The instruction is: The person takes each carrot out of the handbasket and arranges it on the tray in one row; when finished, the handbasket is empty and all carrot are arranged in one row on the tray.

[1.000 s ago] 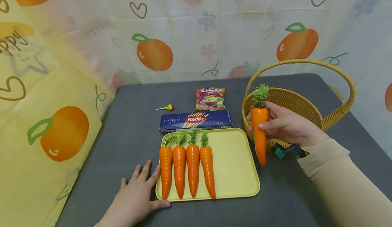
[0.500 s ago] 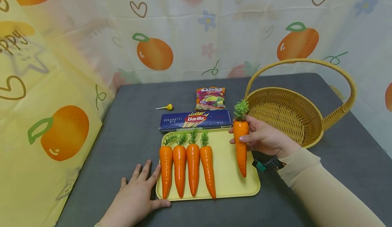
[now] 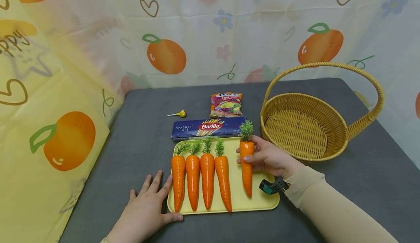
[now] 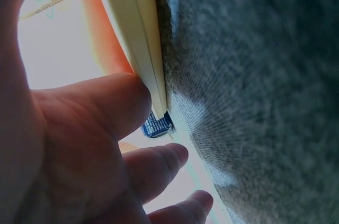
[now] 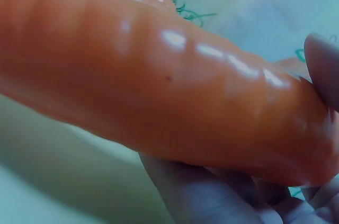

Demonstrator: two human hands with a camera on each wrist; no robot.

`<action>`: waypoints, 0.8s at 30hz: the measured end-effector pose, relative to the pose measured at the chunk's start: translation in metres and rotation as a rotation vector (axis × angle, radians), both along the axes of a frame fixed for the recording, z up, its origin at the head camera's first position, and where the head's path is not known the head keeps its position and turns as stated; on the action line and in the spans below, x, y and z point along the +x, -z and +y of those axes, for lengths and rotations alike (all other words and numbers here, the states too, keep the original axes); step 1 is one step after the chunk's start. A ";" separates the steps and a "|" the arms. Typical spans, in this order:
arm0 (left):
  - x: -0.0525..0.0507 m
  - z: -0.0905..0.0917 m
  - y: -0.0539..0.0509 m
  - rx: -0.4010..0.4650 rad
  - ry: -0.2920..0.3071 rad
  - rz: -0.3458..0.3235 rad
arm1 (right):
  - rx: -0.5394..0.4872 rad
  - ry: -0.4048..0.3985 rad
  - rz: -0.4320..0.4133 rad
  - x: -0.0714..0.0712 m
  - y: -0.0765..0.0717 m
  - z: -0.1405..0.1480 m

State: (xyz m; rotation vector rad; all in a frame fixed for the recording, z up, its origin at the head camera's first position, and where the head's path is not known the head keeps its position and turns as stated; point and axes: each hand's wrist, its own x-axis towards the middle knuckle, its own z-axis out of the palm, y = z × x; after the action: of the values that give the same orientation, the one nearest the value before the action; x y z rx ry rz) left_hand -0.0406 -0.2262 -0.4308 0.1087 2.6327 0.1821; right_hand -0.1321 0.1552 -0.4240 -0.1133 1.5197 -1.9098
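My right hand grips an orange carrot with a green leafy top, thumb on its near side and fingers behind. This carrot is held over the right half of a yellow tray; in the right wrist view the carrot fills the frame above the tray's pale surface. Several more carrots lie side by side on the tray's left half, tips toward me. At the tray's left edge, my left hand rests with fingers spread, its fingertips touching the rim in the left wrist view.
Behind the tray lies a blue spaghetti box. Farther back are a candy bag and a lollipop. A wicker basket with a tall handle stands to the right on the grey table.
My right hand has carried the carrot from in front of the basket leftward and down over the tray. My left hand has stayed at the tray's left edge.
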 end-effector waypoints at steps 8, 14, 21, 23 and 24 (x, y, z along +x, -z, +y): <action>0.000 0.000 0.000 0.004 0.003 0.006 | 0.015 0.010 -0.038 0.004 0.008 -0.006; -0.001 0.000 0.001 -0.005 0.007 0.001 | -0.010 0.007 -0.101 0.006 0.009 -0.008; -0.001 0.000 0.002 -0.006 0.008 0.001 | -0.057 -0.014 -0.114 0.006 0.005 -0.006; -0.001 0.000 0.001 -0.004 0.007 0.000 | -0.054 -0.010 -0.132 0.007 0.003 -0.006; -0.001 0.000 0.001 -0.005 0.008 0.000 | -0.046 -0.011 -0.137 0.007 0.002 -0.006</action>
State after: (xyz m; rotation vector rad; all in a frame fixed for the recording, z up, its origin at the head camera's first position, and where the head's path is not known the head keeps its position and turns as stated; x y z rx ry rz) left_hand -0.0414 -0.2259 -0.4321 0.1172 2.6325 0.1733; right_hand -0.1252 0.1494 -0.4260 -0.0111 1.3822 -1.9041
